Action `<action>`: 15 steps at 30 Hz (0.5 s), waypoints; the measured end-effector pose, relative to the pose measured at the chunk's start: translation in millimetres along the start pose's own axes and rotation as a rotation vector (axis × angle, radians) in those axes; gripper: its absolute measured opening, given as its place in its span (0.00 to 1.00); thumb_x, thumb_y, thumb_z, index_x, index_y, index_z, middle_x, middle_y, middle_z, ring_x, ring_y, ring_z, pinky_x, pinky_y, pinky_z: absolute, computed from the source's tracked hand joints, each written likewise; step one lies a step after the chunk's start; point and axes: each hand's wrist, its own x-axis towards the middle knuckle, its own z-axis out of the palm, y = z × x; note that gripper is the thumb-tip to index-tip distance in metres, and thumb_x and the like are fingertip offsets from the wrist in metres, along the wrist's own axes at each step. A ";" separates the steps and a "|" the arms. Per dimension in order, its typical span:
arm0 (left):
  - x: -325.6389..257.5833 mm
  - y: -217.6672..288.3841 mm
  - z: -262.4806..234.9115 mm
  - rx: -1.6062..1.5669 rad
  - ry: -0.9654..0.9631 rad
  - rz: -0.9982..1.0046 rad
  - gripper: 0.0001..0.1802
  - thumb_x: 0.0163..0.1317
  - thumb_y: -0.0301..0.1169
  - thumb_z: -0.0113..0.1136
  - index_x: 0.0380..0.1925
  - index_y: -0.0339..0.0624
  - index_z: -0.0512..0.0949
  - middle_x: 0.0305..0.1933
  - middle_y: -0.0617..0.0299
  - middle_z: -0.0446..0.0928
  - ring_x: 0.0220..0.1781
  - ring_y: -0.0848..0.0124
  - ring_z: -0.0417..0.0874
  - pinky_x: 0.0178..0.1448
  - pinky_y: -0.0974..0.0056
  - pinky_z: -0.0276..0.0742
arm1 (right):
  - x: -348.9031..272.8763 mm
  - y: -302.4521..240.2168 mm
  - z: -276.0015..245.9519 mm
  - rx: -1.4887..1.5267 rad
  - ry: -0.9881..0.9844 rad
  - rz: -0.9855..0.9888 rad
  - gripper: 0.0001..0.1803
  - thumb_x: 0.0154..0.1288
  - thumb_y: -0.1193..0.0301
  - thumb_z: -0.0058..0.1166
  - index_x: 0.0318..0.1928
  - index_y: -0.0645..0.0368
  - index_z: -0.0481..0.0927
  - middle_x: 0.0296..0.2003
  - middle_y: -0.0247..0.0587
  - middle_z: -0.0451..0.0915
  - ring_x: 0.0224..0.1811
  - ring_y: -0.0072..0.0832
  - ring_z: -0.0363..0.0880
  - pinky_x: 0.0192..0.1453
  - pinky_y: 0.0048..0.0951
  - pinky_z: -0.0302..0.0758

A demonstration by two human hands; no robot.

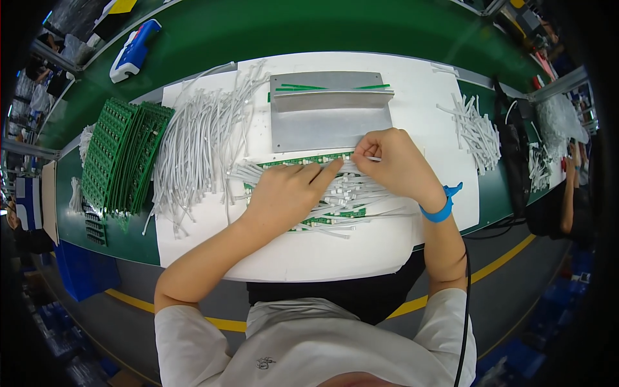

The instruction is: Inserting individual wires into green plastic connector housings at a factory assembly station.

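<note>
Pinching a thin white cable [372, 158] between the fingertips of the right hand [396, 161], beside the upper green board strip [311, 159], lying near the grey metal fixture [329, 129] on the tabletop [137, 237]. Resting the left hand [287, 193] over loose white cables [348, 197], pointing a finger toward that spot; not showing whether gripping anything underneath. Possibly risking a crooked cable end by pushing at an angle, or shifting the strip by snagging crowded neighbouring cables.

Right grip [393, 161] on white cable [372, 158], left grip [284, 192] beside circuit strip [314, 159]
</note>
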 end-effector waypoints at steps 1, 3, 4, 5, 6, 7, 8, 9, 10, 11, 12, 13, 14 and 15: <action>-0.2 0.4 -0.1 0.009 0.000 -0.003 0.28 0.54 0.26 0.61 0.59 0.42 0.81 0.30 0.64 0.78 0.26 0.70 0.83 0.29 0.65 0.79 | 0.2 2.1 0.0 0.010 -0.001 -0.009 0.06 0.60 0.77 0.64 0.34 0.70 0.86 0.24 0.38 0.83 0.27 0.20 0.77 0.34 0.23 0.76; 0.9 0.7 -1.5 0.008 -0.008 -0.005 0.28 0.54 0.26 0.61 0.59 0.42 0.81 0.30 0.64 0.78 0.26 0.70 0.83 0.29 0.65 0.79 | 0.2 1.1 -1.4 0.022 0.000 -0.016 0.06 0.60 0.77 0.64 0.34 0.70 0.86 0.24 0.38 0.83 0.26 0.19 0.77 0.31 0.22 0.76; 0.9 0.5 -1.8 0.010 -0.015 -0.012 0.28 0.54 0.26 0.61 0.59 0.42 0.81 0.30 0.64 0.79 0.26 0.70 0.83 0.29 0.65 0.79 | 0.6 -3.1 -3.3 0.055 -0.023 0.033 0.06 0.61 0.77 0.64 0.34 0.70 0.86 0.24 0.36 0.83 0.24 0.18 0.77 0.27 0.21 0.74; 0.3 0.3 -1.7 0.010 -0.018 -0.011 0.28 0.54 0.26 0.61 0.59 0.42 0.81 0.30 0.64 0.79 0.26 0.70 0.83 0.29 0.65 0.79 | 0.8 -5.2 -4.1 0.087 -0.047 0.081 0.06 0.62 0.76 0.63 0.35 0.70 0.86 0.24 0.35 0.82 0.23 0.17 0.76 0.24 0.20 0.73; -0.6 0.0 -1.6 0.001 -0.019 -0.015 0.28 0.54 0.26 0.61 0.59 0.42 0.81 0.31 0.64 0.80 0.26 0.70 0.83 0.29 0.65 0.79 | 1.3 -3.5 -2.8 0.089 -0.047 0.082 0.06 0.62 0.76 0.63 0.35 0.70 0.86 0.24 0.35 0.82 0.23 0.17 0.76 0.24 0.20 0.73; -0.1 -0.1 -1.4 -0.010 -0.017 -0.017 0.28 0.54 0.26 0.61 0.59 0.42 0.81 0.31 0.64 0.80 0.26 0.70 0.83 0.29 0.65 0.79 | 1.3 -0.8 -2.0 0.112 -0.045 0.078 0.07 0.63 0.76 0.63 0.35 0.69 0.85 0.23 0.34 0.81 0.22 0.17 0.75 0.22 0.20 0.72; 0.4 -0.1 -1.3 -0.011 -0.017 -0.015 0.28 0.54 0.26 0.61 0.59 0.42 0.81 0.31 0.64 0.80 0.26 0.70 0.83 0.29 0.65 0.79 | 1.2 0.5 -1.7 0.135 -0.043 0.074 0.07 0.64 0.75 0.63 0.35 0.69 0.85 0.23 0.33 0.81 0.20 0.16 0.75 0.19 0.19 0.71; 0.6 0.0 -1.3 -0.013 -0.019 -0.020 0.28 0.54 0.26 0.61 0.59 0.42 0.81 0.31 0.64 0.80 0.26 0.70 0.83 0.29 0.65 0.79 | 1.0 0.2 -2.0 0.134 -0.042 0.075 0.07 0.64 0.75 0.63 0.35 0.69 0.85 0.23 0.33 0.81 0.20 0.16 0.75 0.19 0.19 0.71; 0.4 0.5 -1.6 -0.013 -0.021 -0.028 0.28 0.54 0.26 0.61 0.59 0.42 0.81 0.31 0.64 0.81 0.26 0.70 0.84 0.29 0.65 0.79 | 0.6 -0.5 -1.9 0.156 -0.048 0.098 0.07 0.64 0.75 0.63 0.35 0.69 0.85 0.23 0.33 0.80 0.20 0.16 0.75 0.20 0.19 0.71; 0.3 0.5 -1.3 -0.013 -0.019 -0.031 0.28 0.54 0.26 0.61 0.59 0.42 0.81 0.31 0.64 0.81 0.26 0.70 0.84 0.29 0.65 0.79 | 0.5 -1.4 -1.8 0.178 -0.055 0.120 0.07 0.64 0.75 0.63 0.34 0.69 0.85 0.23 0.33 0.80 0.20 0.16 0.75 0.20 0.19 0.72; 0.6 0.2 -0.6 -0.020 -0.005 -0.019 0.28 0.54 0.26 0.61 0.59 0.42 0.81 0.31 0.64 0.81 0.26 0.70 0.84 0.29 0.65 0.79 | -0.3 -3.2 -2.0 0.175 -0.058 0.118 0.07 0.64 0.75 0.63 0.34 0.69 0.85 0.23 0.33 0.80 0.20 0.16 0.75 0.20 0.19 0.72; 0.4 0.0 -0.1 -0.027 0.009 -0.010 0.28 0.54 0.26 0.61 0.59 0.41 0.81 0.31 0.63 0.80 0.26 0.70 0.84 0.29 0.65 0.79 | -1.3 -5.4 -1.9 0.143 -0.046 0.124 0.07 0.64 0.75 0.63 0.34 0.69 0.85 0.23 0.33 0.80 0.20 0.17 0.74 0.20 0.19 0.71; 0.2 0.1 -0.1 -0.025 0.011 -0.017 0.28 0.54 0.26 0.61 0.59 0.41 0.81 0.31 0.63 0.80 0.26 0.70 0.84 0.29 0.65 0.79 | -1.6 -7.0 -1.6 0.109 -0.035 0.131 0.07 0.64 0.75 0.64 0.34 0.69 0.84 0.23 0.34 0.80 0.20 0.17 0.74 0.21 0.20 0.71; -0.1 0.2 -0.2 -0.023 0.002 -0.016 0.28 0.54 0.26 0.61 0.59 0.41 0.81 0.30 0.63 0.80 0.26 0.70 0.84 0.29 0.65 0.79 | -1.1 -5.1 -0.1 0.106 -0.041 0.127 0.07 0.64 0.75 0.64 0.34 0.69 0.84 0.23 0.34 0.80 0.20 0.17 0.74 0.21 0.20 0.71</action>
